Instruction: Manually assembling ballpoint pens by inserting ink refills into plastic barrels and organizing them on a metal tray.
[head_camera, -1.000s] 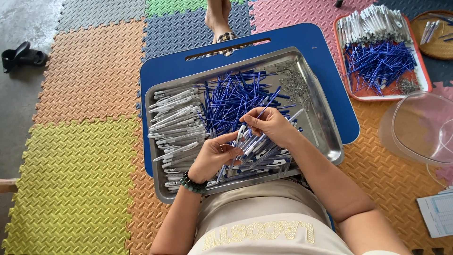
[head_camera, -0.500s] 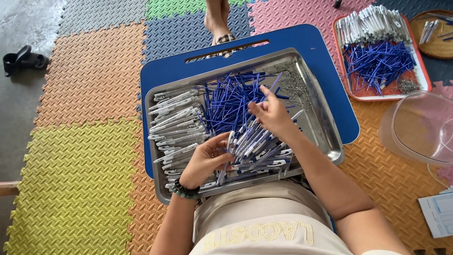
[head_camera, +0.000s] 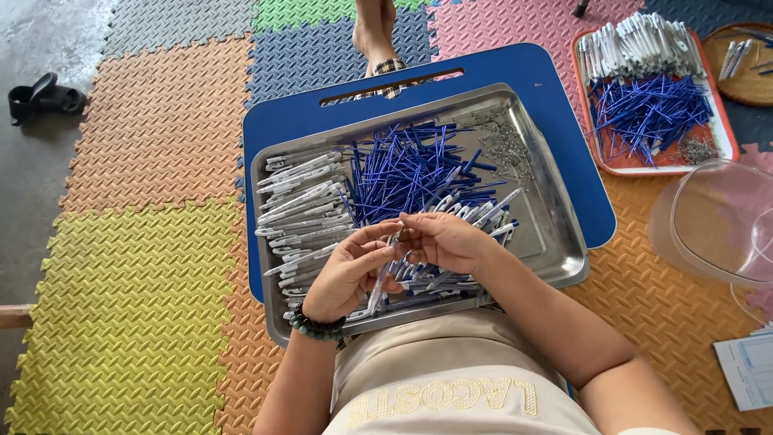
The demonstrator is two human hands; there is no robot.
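A steel tray [head_camera: 555, 242] rests on a blue lap board [head_camera: 515, 72]. It holds a heap of blue pen refills [head_camera: 403, 173], a stack of clear pen barrels [head_camera: 298, 201] on its left side, and a small pile of metal springs [head_camera: 507, 149]. My left hand [head_camera: 346, 274] and my right hand [head_camera: 443, 242] meet over the tray's near edge. Both pinch one clear pen barrel [head_camera: 385, 270] that points down towards me. A green bead bracelet [head_camera: 316, 324] sits on my left wrist.
An orange tray [head_camera: 729, 129] at the back right carries more barrels and blue refills. A clear plastic bowl [head_camera: 725, 221] stands to the right, a paper sheet [head_camera: 749, 370] below it. Another person's foot [head_camera: 374, 32] is beyond the board. A black sandal [head_camera: 40, 97] lies far left.
My right hand drew back from the refill heap to my left hand. Both hands now hold one barrel together near the tray's front edge.
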